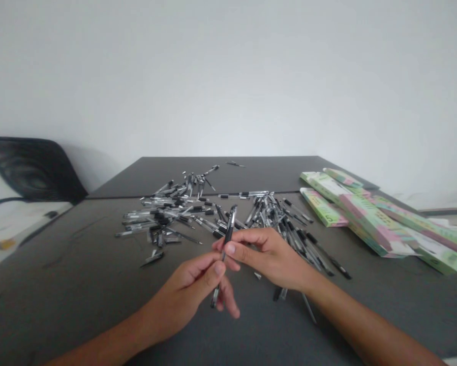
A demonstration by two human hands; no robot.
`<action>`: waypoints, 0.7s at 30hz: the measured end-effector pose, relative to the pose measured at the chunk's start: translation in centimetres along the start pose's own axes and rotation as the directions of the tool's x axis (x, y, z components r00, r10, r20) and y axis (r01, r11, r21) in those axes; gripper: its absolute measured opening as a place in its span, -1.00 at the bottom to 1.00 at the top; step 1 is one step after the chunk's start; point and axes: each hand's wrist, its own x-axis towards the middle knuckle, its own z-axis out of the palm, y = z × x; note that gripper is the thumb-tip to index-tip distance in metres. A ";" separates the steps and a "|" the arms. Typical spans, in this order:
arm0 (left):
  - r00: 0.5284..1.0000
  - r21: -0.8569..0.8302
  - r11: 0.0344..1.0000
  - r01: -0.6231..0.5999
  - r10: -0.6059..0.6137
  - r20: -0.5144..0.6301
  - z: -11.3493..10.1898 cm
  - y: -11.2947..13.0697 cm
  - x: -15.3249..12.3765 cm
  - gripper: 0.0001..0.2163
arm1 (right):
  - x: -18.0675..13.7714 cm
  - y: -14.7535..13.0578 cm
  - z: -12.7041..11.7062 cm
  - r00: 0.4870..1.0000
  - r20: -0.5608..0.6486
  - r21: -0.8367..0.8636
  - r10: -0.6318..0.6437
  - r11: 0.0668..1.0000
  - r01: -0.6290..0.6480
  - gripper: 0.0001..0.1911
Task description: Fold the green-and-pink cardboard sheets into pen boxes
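Note:
Between both hands, above the near part of the table, a black and clear pen (pixel 230 229) is held upright at a slant, its capped end up. My left hand (pixel 197 287) pinches its lower part between thumb and fingers. Higher on the same pen, my right hand (pixel 264 251) grips with thumb and forefinger. Behind the hands lie loose pens and pen parts: a left heap (pixel 163 211) and a right heap (pixel 268 211), the latter partly hidden by my right hand. A small black clip-like piece (pixel 152 258) rests left of my left hand.
Several green and pink cardboard boxes (pixel 369 218) are piled on the right of the dark table (pixel 79 284). A pen (pixel 235 163) lies near the far edge. At left stand a black chair (pixel 33 170) and a white surface (pixel 26 223). A white wall rises behind.

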 end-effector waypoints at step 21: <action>0.970 0.312 0.926 -0.210 0.238 -0.054 -1.4 -1.0 -0.3 -0.41 | 1.8 0.5 -16.5 0.639 -0.740 -0.522 -0.210 0.778 -0.350 -0.44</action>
